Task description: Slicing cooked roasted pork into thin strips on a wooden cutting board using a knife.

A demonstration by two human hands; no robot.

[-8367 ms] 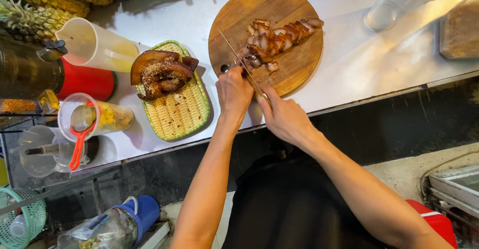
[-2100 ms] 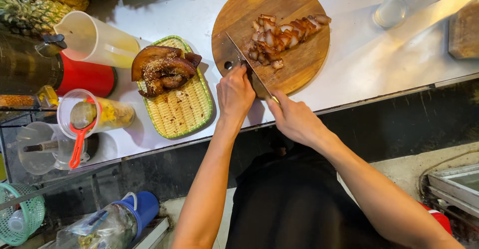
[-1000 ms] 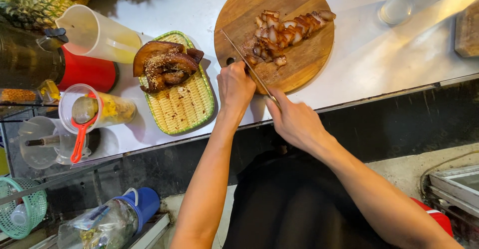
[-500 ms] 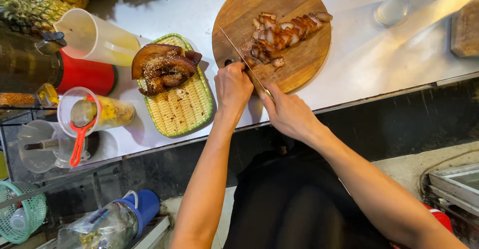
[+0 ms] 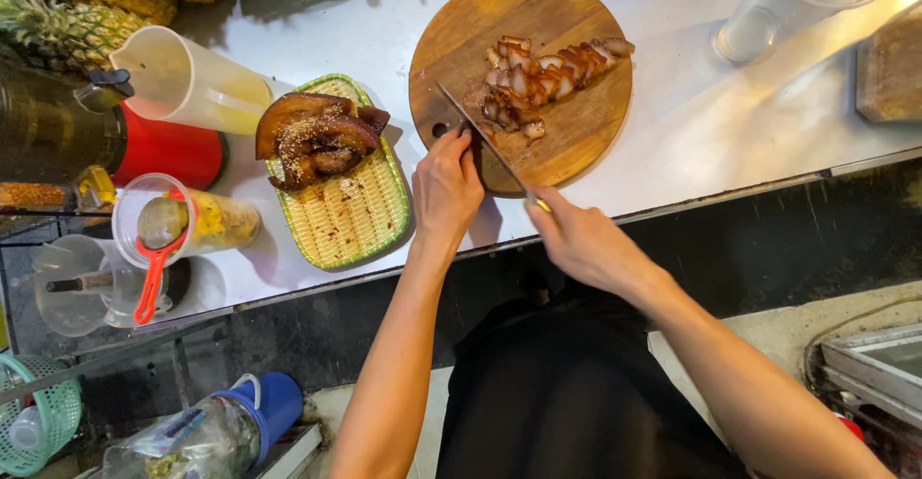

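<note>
Far left of frame: a clear plastic jar with a red-handled scoop [image 5: 158, 239] beside a red-bodied jug [image 5: 168, 148]. I note a green woven oblong tray [image 5: 351, 215] left of centre, bearing unsliced dark glazed meat [image 5: 312, 133] at its upper end.

Centre: my left hand [image 5: 447, 186] rests at the lower left edge of the round wooden cutting board [image 5: 567, 133], fingers curled close together, fingertips touching the blade's flat side near the board; it pinches nothing that I can make out.

The long thin knife [image 5: 485, 138] runs diagonally, tip to the upper left, handle to the lower right. My right hand [image 5: 581, 239] is closed round the handle, just off the board's lower rim.

Key relation: the row of sliced roasted meat [image 5: 543, 71] lies above and right of the blade, its long axis rising to the upper right, roughly crosswise to the knife. Its nearest pieces sit just beside the blade; the left hand is nearer them than the right.

Upper right: a clear plastic tumbler [image 5: 797, 4] lying on the steel counter [image 5: 730, 124].
</note>
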